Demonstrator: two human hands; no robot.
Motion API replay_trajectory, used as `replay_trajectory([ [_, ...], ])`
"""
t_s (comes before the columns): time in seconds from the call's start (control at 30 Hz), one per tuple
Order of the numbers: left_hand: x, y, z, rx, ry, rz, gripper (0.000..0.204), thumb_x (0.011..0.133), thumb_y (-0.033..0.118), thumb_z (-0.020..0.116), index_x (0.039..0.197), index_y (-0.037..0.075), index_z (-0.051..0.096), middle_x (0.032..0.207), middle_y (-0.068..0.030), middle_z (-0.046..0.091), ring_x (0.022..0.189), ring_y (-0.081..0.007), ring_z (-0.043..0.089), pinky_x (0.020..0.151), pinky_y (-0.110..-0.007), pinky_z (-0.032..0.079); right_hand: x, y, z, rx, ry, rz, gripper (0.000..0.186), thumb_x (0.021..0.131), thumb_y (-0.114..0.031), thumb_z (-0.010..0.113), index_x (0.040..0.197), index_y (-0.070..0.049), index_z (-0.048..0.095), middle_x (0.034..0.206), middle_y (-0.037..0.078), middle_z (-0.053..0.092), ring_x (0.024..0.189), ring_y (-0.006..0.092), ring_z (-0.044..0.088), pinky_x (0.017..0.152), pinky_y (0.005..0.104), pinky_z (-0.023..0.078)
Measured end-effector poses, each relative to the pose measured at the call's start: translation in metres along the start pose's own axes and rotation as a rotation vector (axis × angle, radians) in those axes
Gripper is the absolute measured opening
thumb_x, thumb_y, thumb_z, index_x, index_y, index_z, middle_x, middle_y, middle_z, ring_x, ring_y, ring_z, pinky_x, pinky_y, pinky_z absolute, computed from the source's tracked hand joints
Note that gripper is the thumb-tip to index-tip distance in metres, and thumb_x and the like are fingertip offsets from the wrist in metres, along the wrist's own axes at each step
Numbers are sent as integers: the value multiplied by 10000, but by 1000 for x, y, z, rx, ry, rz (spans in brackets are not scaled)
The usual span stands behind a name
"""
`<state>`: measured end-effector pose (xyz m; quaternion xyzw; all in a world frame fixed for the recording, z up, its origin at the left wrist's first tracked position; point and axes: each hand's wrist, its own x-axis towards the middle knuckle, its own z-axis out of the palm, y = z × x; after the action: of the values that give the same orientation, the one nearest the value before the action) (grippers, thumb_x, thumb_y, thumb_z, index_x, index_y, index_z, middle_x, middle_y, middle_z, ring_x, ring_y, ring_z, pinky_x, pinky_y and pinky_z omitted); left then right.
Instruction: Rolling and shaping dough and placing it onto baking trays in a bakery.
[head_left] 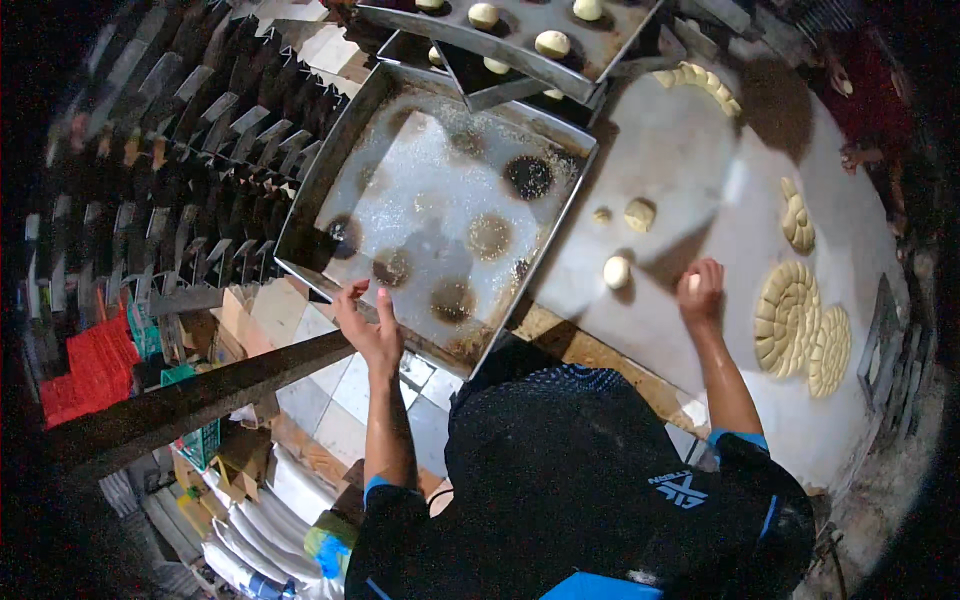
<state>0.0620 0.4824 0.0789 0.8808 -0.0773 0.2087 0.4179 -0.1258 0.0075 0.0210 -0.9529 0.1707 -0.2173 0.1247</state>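
Note:
My left hand (370,328), its fingers apart and holding nothing, hovers at the near left rim of a square metal baking tray (425,205). Dark round marks and pale crumbs cover the tray's bottom. Over the pale worktable (690,180), my right hand (702,292) is curled around a dough ball (694,282), which shows only in part between the fingers. To its left sits a smooth round dough ball (617,272). A rougher dough piece (640,214) and a small dough scrap (601,215) lie farther back.
Cut dough pieces lie in a coil (785,318) at right and a curved row (705,85) at the far side. A raised tray (625,50) with dough balls overlaps the back. A wooden beam (210,390) runs at left. Another person's hand (860,157) shows at far right.

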Motion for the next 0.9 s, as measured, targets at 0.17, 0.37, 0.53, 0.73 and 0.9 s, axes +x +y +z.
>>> replay_trajectory([
  [0.17,7,9,-4,28,-129,56,236,816,66,672,1011,-12,566,956,-145,556,922,-273,539,851,-357,422,42,19,40,-57,180,372,177,779,-81,567,955,-74,586,1033,141,586,1000,347,538,888,451,428],
  [0.37,26,52,15,-55,-124,155,220,820,36,648,1014,-20,558,962,-123,554,929,-241,533,834,-335,423,-6,-11,-3,-6,-116,97,301,798,-57,573,1097,-20,578,1160,142,589,1047,309,568,909,423,462],
  [0.53,22,85,30,-167,-193,153,223,779,-34,625,985,-12,544,977,-129,549,923,-243,521,842,-334,402,19,-24,-67,728,-452,681,184,890,-110,600,1014,26,596,993,137,642,829,233,637,815,368,513],
  [0.73,17,134,64,-226,-399,306,246,748,-38,644,974,-18,550,953,-157,557,894,-300,526,821,-363,412,-1,-74,-45,378,-107,125,394,772,-133,730,1108,10,582,1093,175,601,986,299,606,933,360,486],
  [0.9,6,145,74,-310,-487,359,276,715,-20,657,975,-3,566,926,-164,560,882,-328,532,780,-385,416,-26,-53,-19,348,-170,330,706,618,-219,822,1218,2,523,1155,172,570,1045,310,574,886,381,492],
])
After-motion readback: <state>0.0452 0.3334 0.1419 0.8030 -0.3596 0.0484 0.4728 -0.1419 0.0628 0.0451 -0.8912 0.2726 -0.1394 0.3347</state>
